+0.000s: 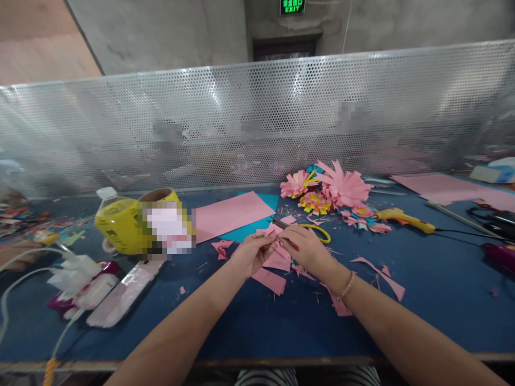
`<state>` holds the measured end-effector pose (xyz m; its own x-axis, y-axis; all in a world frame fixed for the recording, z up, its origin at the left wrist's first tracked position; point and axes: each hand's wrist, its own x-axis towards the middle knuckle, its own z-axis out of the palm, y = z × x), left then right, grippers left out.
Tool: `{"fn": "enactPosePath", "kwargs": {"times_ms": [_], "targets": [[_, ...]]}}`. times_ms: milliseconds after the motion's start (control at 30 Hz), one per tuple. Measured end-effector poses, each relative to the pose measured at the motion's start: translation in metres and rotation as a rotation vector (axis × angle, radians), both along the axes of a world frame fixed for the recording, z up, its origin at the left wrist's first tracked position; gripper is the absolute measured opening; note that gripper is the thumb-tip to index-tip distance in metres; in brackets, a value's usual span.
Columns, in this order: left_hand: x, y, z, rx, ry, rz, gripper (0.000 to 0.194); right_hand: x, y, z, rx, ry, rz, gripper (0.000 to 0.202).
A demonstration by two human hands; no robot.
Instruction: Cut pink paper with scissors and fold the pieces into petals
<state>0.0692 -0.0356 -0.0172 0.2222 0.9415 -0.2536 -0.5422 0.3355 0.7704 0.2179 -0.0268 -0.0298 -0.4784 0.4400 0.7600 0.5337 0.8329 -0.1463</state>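
Note:
My left hand (253, 253) and my right hand (306, 249) meet over the middle of the table. Between their closed fingertips is a small piece of pink paper (273, 229). Something thin and red shows under my right fingers, too small to make out. Just behind my right hand are scissors with a yellow handle (326, 236), partly hidden by it. Cut pink paper (271, 281) lies under and in front of my hands. Beyond them, a large pink sheet (231, 215) rests over a blue sheet (267, 202).
Pink and yellow paper flowers (344, 187) are heaped at the back, beside a yellow glue gun (406, 220). To the left are yellow tape rolls (120, 225), a phone (126, 295) and a power strip with plugs (86, 289). Another person's hand (18, 254) is at far left.

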Motion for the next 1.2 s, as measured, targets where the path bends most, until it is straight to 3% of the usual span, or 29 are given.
{"fn": "enactPosePath", "kwargs": {"times_ms": [400,900,1067,1200], "targets": [[0.0,0.0,0.0,-0.025,-0.031,-0.019,0.004,0.004,-0.002,0.002,0.136,-0.136,0.002,0.017],[0.0,-0.002,0.004,-0.048,-0.01,-0.062,0.006,0.015,-0.004,0.011,0.127,-0.358,-0.006,0.022],[0.0,-0.002,0.004,-0.048,0.035,-0.102,0.007,0.019,0.0,0.014,0.013,-0.355,0.072,0.024],[-0.001,-0.002,0.002,0.047,0.088,-0.134,0.008,0.018,0.0,0.016,-0.188,-0.103,0.186,0.017]]}}
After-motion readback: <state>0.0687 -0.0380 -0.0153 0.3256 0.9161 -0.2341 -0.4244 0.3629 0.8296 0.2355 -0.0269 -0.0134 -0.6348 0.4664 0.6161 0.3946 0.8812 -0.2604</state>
